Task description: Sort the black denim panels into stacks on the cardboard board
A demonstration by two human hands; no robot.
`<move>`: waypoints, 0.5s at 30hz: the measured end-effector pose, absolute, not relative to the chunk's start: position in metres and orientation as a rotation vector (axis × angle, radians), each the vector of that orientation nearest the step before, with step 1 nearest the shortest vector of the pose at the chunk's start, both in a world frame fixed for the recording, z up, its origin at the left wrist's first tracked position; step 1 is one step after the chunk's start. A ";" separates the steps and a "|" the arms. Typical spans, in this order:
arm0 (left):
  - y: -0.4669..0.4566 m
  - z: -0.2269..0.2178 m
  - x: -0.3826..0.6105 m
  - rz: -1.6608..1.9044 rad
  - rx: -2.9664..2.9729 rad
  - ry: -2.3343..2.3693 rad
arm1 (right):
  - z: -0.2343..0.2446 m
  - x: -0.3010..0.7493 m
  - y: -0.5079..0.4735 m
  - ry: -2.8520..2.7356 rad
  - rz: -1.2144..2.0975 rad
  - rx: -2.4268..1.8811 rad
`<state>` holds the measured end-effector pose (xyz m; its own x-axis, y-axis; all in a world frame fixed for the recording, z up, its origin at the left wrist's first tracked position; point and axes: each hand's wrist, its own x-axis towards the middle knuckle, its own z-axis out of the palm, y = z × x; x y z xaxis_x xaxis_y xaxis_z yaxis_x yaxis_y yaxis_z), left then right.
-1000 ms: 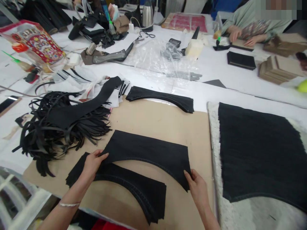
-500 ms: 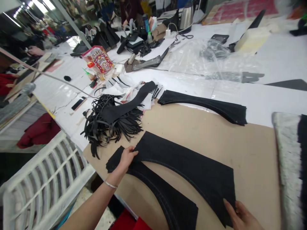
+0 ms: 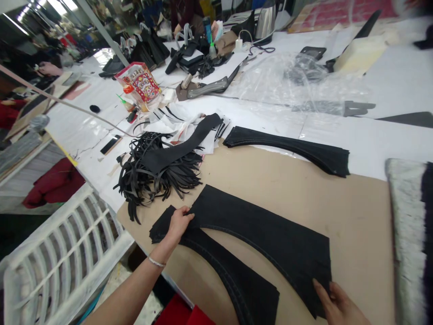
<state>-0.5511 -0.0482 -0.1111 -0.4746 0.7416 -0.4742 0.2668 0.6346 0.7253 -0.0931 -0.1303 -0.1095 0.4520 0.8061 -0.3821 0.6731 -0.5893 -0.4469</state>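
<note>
A curved black denim piece (image 3: pixel 267 237) lies on the brown cardboard sheet (image 3: pixel 287 180). My left hand (image 3: pixel 177 223) pinches its left tip, fingers closed on the cloth. My right hand (image 3: pixel 338 304) grips its lower right corner at the bottom edge of the view. Under the piece lies a stack of similar curved black pieces (image 3: pixel 243 289), nearer to me. Another curved black stack (image 3: pixel 294 146) rests at the far edge of the cardboard.
A heap of black strips (image 3: pixel 155 174) lies left of the cardboard. A white slatted crate (image 3: pixel 57 266) stands at lower left. A white fleecy pad (image 3: pixel 406 216) lies at right. Farther back are clear plastic (image 3: pixel 294 81), a colourful packet (image 3: pixel 138 83), a phone (image 3: pixel 111 145) and a kettle (image 3: pixel 264 20).
The view swung left between one second and half a second ago. Both hands keep hold of the same black piece, which has barely shifted since.
</note>
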 end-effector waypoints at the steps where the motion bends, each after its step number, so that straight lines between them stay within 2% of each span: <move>1: -0.048 -0.110 -0.551 0.728 0.791 2.026 | -0.105 -0.098 -0.130 -1.291 0.858 -2.501; 7: -0.050 -0.119 -0.556 0.533 0.994 2.118 | -0.084 -0.117 -0.126 -1.466 0.757 -2.475; 15: -0.047 -0.124 -0.558 0.148 1.212 2.241 | -0.081 -0.118 -0.128 -1.464 0.707 -2.508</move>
